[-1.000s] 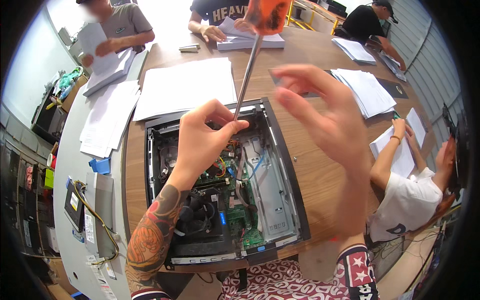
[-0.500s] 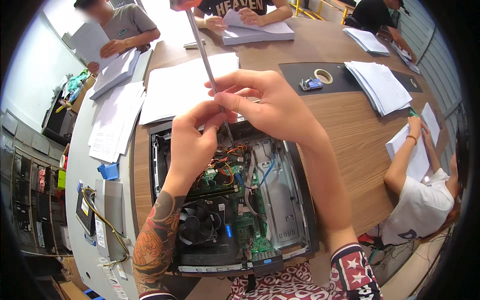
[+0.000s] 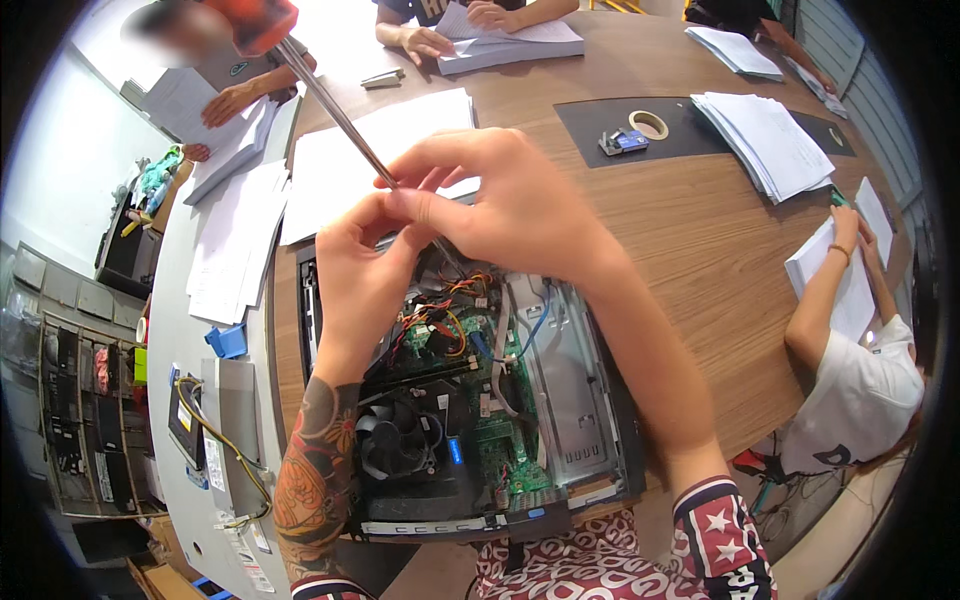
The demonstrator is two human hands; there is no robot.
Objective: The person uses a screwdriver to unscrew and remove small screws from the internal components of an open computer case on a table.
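Observation:
Both hands are closed around the metal shaft of a long screwdriver (image 3: 335, 110) with an orange-red handle, which leans up to the far left. My right hand (image 3: 505, 200) pinches the shaft between thumb and fingers. Just below it, my left hand (image 3: 358, 265) grips lower down, its fingertips partly hidden. The shaft's lower end goes into the back of an opened desktop computer case (image 3: 572, 385), by a bundle of coloured wires (image 3: 465, 283); the tip is hard to make out. Inside the case are a green circuit board (image 3: 490, 440) and a black fan (image 3: 393, 440).
Paper sheets (image 3: 300, 170) lie behind the case, with another paper stack (image 3: 765, 145) at the right. A tape roll (image 3: 648, 125) and a small blue item (image 3: 623, 143) sit on a black panel. A metal box with cables (image 3: 232, 420) stands left. Several people handle papers around the table.
The screwdriver has tilted, its handle swinging left and showing more fully. Both hands have shifted left with its shaft, still holding it.

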